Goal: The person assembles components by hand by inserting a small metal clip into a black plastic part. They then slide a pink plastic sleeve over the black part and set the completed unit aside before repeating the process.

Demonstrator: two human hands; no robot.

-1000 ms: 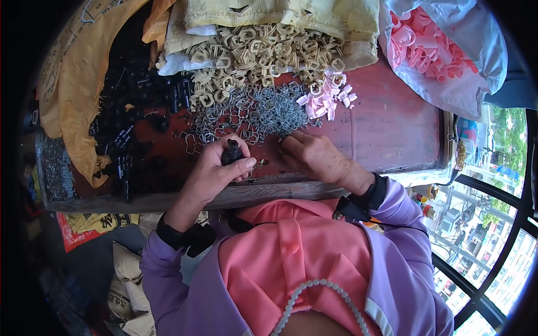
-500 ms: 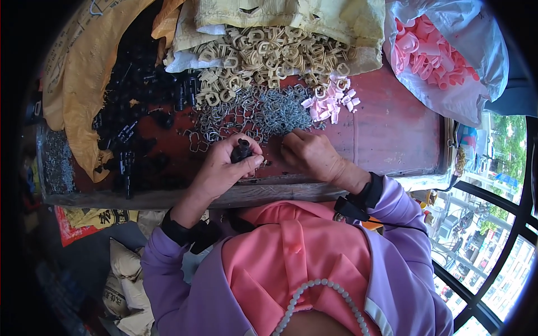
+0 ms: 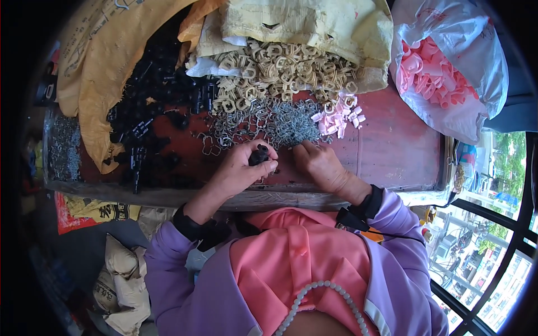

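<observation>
My left hand [image 3: 242, 169] is closed round a short black cylindrical plastic part [image 3: 259, 155], thumb pressed along its side and its end poking up between the fingers. Just to the right, my right hand [image 3: 324, 168] has its fingers bent together at the near edge of a heap of small grey metal pieces [image 3: 294, 122]. Whatever those fingertips hold, if anything, is hidden. Bent metal rings [image 3: 238, 124] lie loose beyond my left hand. Small pale pink plastic pieces [image 3: 334, 119] sit beside the heap's right edge.
Cream plastic buckles [image 3: 286, 70] spill from a yellowish sack [image 3: 314, 25] at the back. Black plastic parts [image 3: 143, 120] cover the left, beside an orange sack [image 3: 98, 101]. A white bag [image 3: 476, 61] at far right holds pink pieces [image 3: 434, 73]. The reddish table [image 3: 392, 143] has a worn front edge.
The whole view has shifted, so the table appears lower and further right. My left hand has edged toward my right with the black part in it. My right hand stays by the metal heap.
</observation>
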